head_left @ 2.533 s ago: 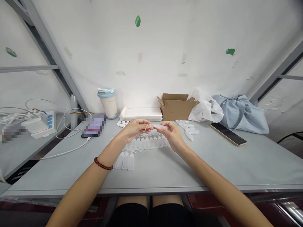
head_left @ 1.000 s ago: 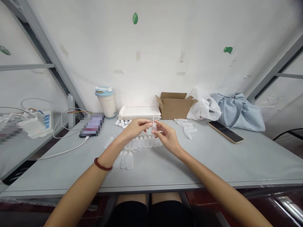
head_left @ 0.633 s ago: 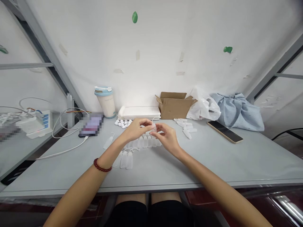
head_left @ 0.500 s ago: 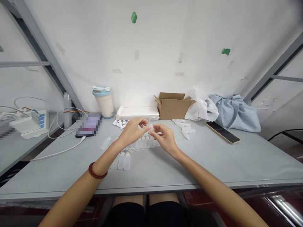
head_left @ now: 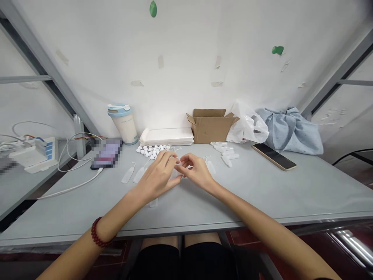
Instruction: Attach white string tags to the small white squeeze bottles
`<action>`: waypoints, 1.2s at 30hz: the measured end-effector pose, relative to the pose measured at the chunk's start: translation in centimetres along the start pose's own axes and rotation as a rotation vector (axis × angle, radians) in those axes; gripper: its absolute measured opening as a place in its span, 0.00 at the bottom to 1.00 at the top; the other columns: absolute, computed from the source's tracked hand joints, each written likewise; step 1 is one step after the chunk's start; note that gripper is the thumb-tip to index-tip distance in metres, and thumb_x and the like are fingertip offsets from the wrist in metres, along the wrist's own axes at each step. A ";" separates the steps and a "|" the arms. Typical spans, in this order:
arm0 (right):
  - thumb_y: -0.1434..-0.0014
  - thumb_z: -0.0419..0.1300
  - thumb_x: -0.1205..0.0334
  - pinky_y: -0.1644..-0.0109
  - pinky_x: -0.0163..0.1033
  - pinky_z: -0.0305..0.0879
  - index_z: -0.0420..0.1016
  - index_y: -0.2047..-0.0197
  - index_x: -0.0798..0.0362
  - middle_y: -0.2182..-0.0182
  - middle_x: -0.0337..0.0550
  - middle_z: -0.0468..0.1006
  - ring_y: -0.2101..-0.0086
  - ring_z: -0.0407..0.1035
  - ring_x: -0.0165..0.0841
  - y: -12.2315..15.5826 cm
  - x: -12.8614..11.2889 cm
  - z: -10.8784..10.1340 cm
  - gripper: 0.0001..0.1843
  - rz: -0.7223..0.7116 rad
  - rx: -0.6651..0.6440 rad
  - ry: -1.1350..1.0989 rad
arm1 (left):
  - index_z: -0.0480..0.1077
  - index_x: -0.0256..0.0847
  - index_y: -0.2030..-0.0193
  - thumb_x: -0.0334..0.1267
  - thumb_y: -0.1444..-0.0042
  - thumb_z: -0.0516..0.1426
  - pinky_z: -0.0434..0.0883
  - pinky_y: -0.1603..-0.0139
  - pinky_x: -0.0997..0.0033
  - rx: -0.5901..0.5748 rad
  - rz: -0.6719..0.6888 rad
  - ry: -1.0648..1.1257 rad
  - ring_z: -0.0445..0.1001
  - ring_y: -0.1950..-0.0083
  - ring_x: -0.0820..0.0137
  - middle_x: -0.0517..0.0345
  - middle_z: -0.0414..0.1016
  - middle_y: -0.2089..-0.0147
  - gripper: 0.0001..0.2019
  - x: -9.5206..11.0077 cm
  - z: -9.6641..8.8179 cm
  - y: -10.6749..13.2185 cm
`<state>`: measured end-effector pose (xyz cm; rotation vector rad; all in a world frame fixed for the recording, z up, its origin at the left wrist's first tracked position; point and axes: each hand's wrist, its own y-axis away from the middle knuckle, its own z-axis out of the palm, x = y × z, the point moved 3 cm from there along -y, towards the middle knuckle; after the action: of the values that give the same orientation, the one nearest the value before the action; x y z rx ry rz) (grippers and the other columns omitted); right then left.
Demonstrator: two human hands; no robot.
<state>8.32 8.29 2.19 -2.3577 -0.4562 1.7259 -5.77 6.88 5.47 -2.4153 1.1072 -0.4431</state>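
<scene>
My left hand (head_left: 159, 175) lies low over a row of small translucent bottles on the grey table (head_left: 262, 194), fingers stretched out and hiding most of the row. My right hand (head_left: 196, 170) is beside it, fingertips touching the left's. Its thumb and forefinger are pinched on a small translucent bottle (head_left: 180, 165), which is mostly hidden. Two loose bottles (head_left: 128, 175) with thin tips lie left of my hands, and one more bottle (head_left: 210, 166) to the right. A heap of white caps (head_left: 150, 150) sits just behind.
Along the back wall stand a lidded cup (head_left: 122, 123), a stack of white trays (head_left: 167, 136), an open cardboard box (head_left: 210, 125), a plastic bag (head_left: 248, 127) and blue cloth (head_left: 290, 130). More bottles (head_left: 224, 152) lie near the box. One phone (head_left: 274, 156) lies right, another phone (head_left: 106, 153) left, on a cable.
Both hands have come down from in front of me to the table, over the bottle row. My left fingers have spread out flat. The view has tilted down a little.
</scene>
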 end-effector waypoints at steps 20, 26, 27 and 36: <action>0.37 0.44 0.44 0.72 0.32 0.60 0.70 0.74 0.55 0.77 0.40 0.74 0.78 0.66 0.26 -0.2 -0.7 -1.0 0.27 -0.075 -0.222 0.105 | 0.64 0.44 0.54 0.37 0.49 0.57 0.64 0.46 0.57 -0.309 -0.134 0.232 0.59 0.44 0.58 0.52 0.69 0.49 0.15 -1.1 -1.1 7.7; 0.37 0.45 0.46 0.73 0.32 0.60 0.70 0.73 0.55 0.77 0.39 0.74 0.79 0.65 0.26 -0.5 -0.8 -1.6 0.25 -0.079 -0.175 0.087 | 0.65 0.44 0.55 0.33 0.51 0.56 0.65 0.48 0.58 -0.340 -0.120 0.245 0.59 0.44 0.58 0.52 0.70 0.51 0.15 -0.9 -1.7 7.1; 0.37 0.45 0.46 0.74 0.32 0.60 0.70 0.73 0.55 0.77 0.39 0.74 0.79 0.65 0.26 -0.5 -0.8 -1.7 0.25 -0.079 -0.170 0.088 | 0.66 0.44 0.55 0.33 0.52 0.56 0.65 0.48 0.58 -0.338 -0.117 0.251 0.60 0.45 0.58 0.52 0.69 0.51 0.15 -0.9 -1.8 7.1; 0.37 0.46 0.48 0.70 0.34 0.60 0.67 0.77 0.54 0.79 0.39 0.73 0.78 0.65 0.27 -2.2 0.2 -4.8 0.24 -0.108 0.000 0.292 | 0.67 0.43 0.56 0.41 0.45 0.52 0.66 0.51 0.63 -0.338 -0.233 0.272 0.65 0.48 0.62 0.54 0.71 0.54 0.11 -4.3 -2.3 3.5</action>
<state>12.59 10.57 4.18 -2.4804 -0.5218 1.3078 -11.75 7.58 5.14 -2.8638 1.0841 -0.7297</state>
